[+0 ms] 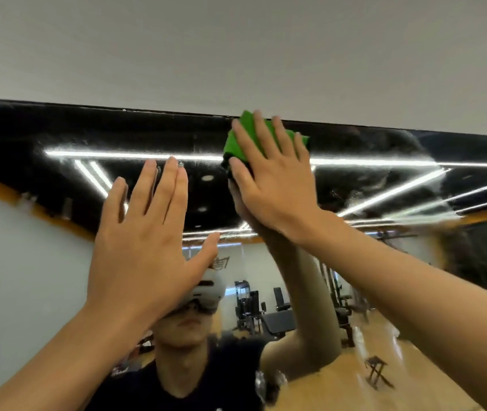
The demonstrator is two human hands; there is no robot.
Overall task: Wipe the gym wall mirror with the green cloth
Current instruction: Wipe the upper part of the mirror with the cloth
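Right hand [272, 179]: fingers straight, slightly spread, pressing the folded bright green cloth [236, 143] flat to the glass.
Cloth position: at the top edge of the large gym wall mirror [88, 137].
Left hand [150, 232]: fingers extended, holding nothing; contact with the glass unclear.
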